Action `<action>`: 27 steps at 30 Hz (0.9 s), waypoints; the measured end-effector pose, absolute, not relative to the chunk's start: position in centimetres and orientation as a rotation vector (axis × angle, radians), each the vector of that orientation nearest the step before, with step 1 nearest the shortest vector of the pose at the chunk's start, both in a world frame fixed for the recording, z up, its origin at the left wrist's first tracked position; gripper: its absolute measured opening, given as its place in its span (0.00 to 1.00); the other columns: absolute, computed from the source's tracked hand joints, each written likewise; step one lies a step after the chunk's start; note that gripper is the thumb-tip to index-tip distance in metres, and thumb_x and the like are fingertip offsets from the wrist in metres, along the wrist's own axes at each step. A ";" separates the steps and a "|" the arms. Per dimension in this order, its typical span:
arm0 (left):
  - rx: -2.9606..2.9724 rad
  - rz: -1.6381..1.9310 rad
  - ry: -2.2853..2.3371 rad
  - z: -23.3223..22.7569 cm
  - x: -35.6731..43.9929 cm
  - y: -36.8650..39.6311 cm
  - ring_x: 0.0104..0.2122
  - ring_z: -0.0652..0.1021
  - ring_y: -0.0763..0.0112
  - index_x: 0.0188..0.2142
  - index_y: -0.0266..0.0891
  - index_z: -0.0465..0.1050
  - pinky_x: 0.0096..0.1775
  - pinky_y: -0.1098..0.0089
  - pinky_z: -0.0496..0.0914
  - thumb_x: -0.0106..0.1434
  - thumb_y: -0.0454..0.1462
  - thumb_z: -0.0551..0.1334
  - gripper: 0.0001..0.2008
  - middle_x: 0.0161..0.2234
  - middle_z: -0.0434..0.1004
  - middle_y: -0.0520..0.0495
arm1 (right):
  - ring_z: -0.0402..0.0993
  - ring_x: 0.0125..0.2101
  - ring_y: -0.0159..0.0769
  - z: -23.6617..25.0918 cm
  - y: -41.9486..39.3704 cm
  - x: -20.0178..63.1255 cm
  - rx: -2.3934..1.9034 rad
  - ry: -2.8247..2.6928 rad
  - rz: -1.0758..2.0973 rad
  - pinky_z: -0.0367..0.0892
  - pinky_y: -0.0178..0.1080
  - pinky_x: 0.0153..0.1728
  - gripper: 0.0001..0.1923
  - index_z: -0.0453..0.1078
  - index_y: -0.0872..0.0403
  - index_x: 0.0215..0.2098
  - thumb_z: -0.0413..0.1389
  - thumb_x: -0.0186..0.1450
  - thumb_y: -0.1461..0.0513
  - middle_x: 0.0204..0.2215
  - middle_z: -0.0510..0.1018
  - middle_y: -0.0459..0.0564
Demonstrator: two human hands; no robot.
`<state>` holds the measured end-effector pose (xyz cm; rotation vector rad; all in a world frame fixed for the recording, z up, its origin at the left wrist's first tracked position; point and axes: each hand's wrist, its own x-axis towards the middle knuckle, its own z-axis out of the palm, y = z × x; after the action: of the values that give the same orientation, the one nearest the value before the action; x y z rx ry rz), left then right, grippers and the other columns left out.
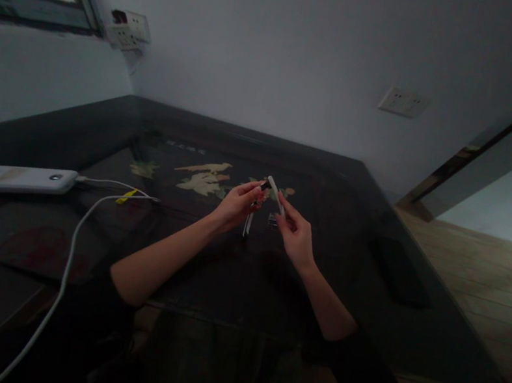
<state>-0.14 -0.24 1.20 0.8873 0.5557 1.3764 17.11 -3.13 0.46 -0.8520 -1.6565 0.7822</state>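
Note:
Over the middle of the dark table, my right hand (296, 235) is closed on a thin, light-grey strip (276, 193) that slants up to the left. My left hand (236, 205) pinches a small dark piece (265, 185) that meets or nearly meets the strip's upper end; whether the two are joined I cannot tell. Below my left fingers a narrow white double strip (247, 224) shows, and what it hangs from or rests on is unclear. Beside my right fingers, a small shiny object (273, 221) lies on the table, partly hidden and too dim to name.
A white power bank (23, 178) with a white cable (71, 251) and yellow tag (126, 196) lies at the left. A dark flat slab (399, 271) lies on the right of the black table (336, 186). Wall sockets (404, 103) sit above the table's back edge.

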 end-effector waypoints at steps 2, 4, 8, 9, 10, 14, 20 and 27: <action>0.888 1.379 0.555 1.3 -0.1 -0.3 0.27 0.74 0.78 0.40 0.39 0.79 0.31 0.76 0.68 0.47 0.42 0.75 0.20 0.29 0.76 0.52 | 0.74 0.53 0.44 0.4 -3.2 17.1 -0.841 -1.671 0.795 0.73 0.45 0.50 0.23 0.69 0.50 0.59 0.56 0.65 0.62 0.58 0.73 0.51; 0.896 1.377 0.546 1.4 -0.1 -0.3 0.27 0.74 0.78 0.40 0.39 0.79 0.31 0.76 0.68 0.48 0.42 0.75 0.20 0.29 0.76 0.52 | 0.74 0.52 0.43 0.4 -3.4 17.0 -0.818 -1.693 0.807 0.72 0.45 0.50 0.23 0.70 0.49 0.59 0.56 0.65 0.61 0.57 0.74 0.51; 0.915 1.374 0.521 1.8 -0.1 -0.4 0.27 0.72 0.79 0.41 0.39 0.79 0.30 0.77 0.66 0.49 0.42 0.75 0.20 0.28 0.75 0.52 | 0.76 0.50 0.42 0.4 -3.8 16.8 -0.788 -1.719 0.856 0.72 0.45 0.50 0.22 0.70 0.49 0.58 0.56 0.65 0.61 0.56 0.75 0.51; 0.916 1.378 0.518 1.8 0.0 -0.4 0.27 0.72 0.80 0.40 0.39 0.79 0.30 0.77 0.66 0.49 0.43 0.75 0.19 0.28 0.74 0.52 | 0.76 0.49 0.42 0.5 -3.9 16.7 -0.784 -1.717 0.877 0.72 0.45 0.50 0.23 0.70 0.49 0.58 0.56 0.65 0.61 0.56 0.75 0.51; 0.915 1.381 0.518 1.9 0.0 -0.4 0.26 0.71 0.80 0.39 0.39 0.79 0.29 0.77 0.66 0.48 0.43 0.75 0.19 0.28 0.74 0.52 | 0.76 0.49 0.42 0.5 -4.0 16.6 -0.781 -1.715 0.896 0.73 0.45 0.50 0.23 0.69 0.50 0.59 0.56 0.65 0.61 0.55 0.76 0.51; 0.901 1.385 0.543 1.8 0.1 -0.4 0.27 0.71 0.80 0.39 0.39 0.79 0.30 0.77 0.66 0.45 0.44 0.76 0.22 0.29 0.74 0.52 | 0.77 0.47 0.41 0.6 -4.0 16.6 -0.759 -1.707 0.893 0.73 0.44 0.49 0.23 0.70 0.51 0.58 0.56 0.65 0.63 0.55 0.76 0.52; 0.888 1.377 0.574 1.3 0.0 -0.1 0.26 0.72 0.80 0.39 0.39 0.79 0.31 0.77 0.67 0.42 0.46 0.77 0.25 0.28 0.74 0.53 | 0.75 0.51 0.42 0.2 -3.3 16.9 -0.778 -1.723 0.818 0.71 0.46 0.52 0.22 0.70 0.49 0.58 0.55 0.65 0.63 0.55 0.76 0.49; 0.881 1.376 0.591 0.7 -0.1 0.1 0.27 0.74 0.79 0.39 0.39 0.77 0.32 0.76 0.68 0.44 0.44 0.76 0.23 0.28 0.74 0.54 | 0.74 0.53 0.45 0.1 -2.8 17.3 -0.845 -1.674 0.782 0.73 0.46 0.49 0.24 0.69 0.49 0.59 0.56 0.65 0.63 0.57 0.74 0.50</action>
<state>-0.06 0.06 0.75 0.8809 0.5908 1.3755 17.26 -2.82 0.10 -0.8446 -1.6735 0.7822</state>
